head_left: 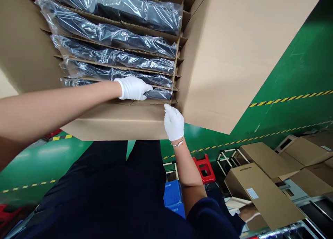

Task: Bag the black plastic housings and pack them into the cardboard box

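Fingers of the left hand (133, 88), in a white glove, are curled down over the nearest plastic-wrapped black item (158, 93), closed on its upper edge where it stands in the closest slot of the open carton (223, 58). Just below, at about five o'clock from that hand, the right hand (173, 122), also gloved in white, has its fingers bent and its fingertips pressed against the carton's near wall (117, 121) close to the corner; whether it pinches the rim or only pushes on it cannot be told. A thin bracelet (178, 143) sits at that wrist.

Outward from the held item, toward twelve o'clock, four more wrapped black items (114, 57) stand in a row, each in its own slot between cardboard dividers (145, 25). The carton's wide flap (234, 41) spreads toward two o'clock.

Beyond the carton lies a green floor (299, 76) with yellow-and-black striped lines (288, 99). At about five o'clock from the hands, closed brown boxes (260, 190) lie together, and near six o'clock sit a red crate (205, 169) and a blue crate (173, 194).
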A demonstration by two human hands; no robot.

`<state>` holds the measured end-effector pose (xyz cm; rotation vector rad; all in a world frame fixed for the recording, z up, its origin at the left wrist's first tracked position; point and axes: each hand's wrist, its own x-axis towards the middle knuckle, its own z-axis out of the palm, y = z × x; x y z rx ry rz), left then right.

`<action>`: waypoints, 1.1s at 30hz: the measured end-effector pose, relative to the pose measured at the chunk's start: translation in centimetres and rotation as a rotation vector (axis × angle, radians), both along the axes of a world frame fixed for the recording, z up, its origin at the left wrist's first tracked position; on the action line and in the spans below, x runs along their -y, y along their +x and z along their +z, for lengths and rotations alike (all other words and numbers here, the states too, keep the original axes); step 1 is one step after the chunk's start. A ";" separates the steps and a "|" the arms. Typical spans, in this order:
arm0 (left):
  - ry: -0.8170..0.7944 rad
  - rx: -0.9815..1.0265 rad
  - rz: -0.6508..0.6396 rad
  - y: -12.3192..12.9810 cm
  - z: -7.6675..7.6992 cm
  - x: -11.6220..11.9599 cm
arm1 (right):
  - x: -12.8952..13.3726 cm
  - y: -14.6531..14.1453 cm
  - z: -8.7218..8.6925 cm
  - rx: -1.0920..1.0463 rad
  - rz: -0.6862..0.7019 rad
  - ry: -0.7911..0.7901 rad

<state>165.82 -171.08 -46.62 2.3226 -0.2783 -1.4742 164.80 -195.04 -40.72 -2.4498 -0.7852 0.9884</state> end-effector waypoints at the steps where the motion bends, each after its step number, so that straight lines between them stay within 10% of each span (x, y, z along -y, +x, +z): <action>1: -0.021 -0.006 -0.031 0.6 0.3 -0.5 | 0.1 -0.1 -0.1 0.001 0.004 0.000; 14: 0.017 -0.057 -0.028 1.9 1.2 -2.0 | -3.6 1.2 0.8 -0.104 0.198 -0.403; 25: -0.002 -0.092 0.099 2.3 -0.3 -2.3 | -4.6 2.4 -0.2 -0.238 0.229 -0.406; 33: -0.007 0.075 0.011 2.7 -1.2 -3.1 | -2.7 -0.3 2.8 -0.032 0.202 -0.191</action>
